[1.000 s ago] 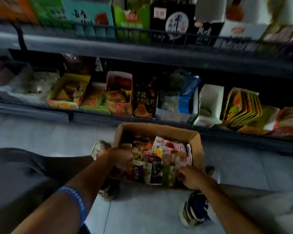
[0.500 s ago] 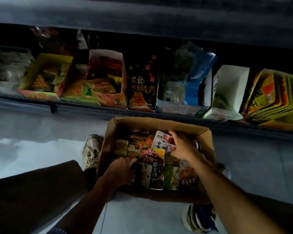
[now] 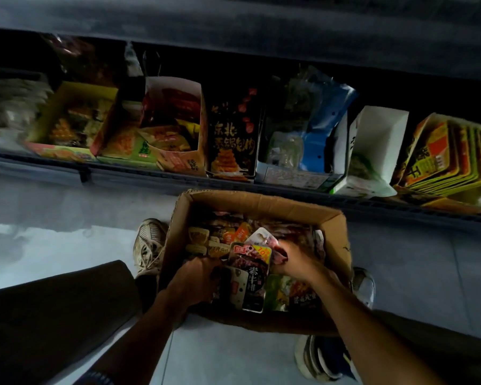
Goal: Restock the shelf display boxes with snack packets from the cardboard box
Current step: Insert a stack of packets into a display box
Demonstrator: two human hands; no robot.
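Snack packets (image 3: 250, 276) are lying jumbled in the open cardboard box (image 3: 264, 207), which is sitting on the floor (image 3: 53, 212) just in front of the low shelf (image 3: 400, 209). Both hands are reaching down into the box from its near side. The left hand (image 3: 195, 282) is curling its fingers down among the packets at the near left of the pile, though what exactly it is gripping is hidden. The right hand (image 3: 295, 262) is pinching a pale pink-and-white packet (image 3: 264, 238) that is sticking up from the middle of the heap, tilting away toward the shelf. Between the two hands a dark packet with white lettering (image 3: 252, 287) is lying flat, its long axis running from the near wall of the box toward the shelf, with a red-and-yellow label at its far end. Past the left hand's fingers, smaller tan and orange packets (image 3: 222, 237) are lying at mixed angles. Beyond both hands, the shelf display boxes (image 3: 178, 126) are standing in a row along the shelf, open tops facing the camera, most holding packets. A worn pale shoe (image 3: 149, 245) is resting against the box to the left of the left hand, and a blue shoe (image 3: 325, 359) is showing under the right forearm.
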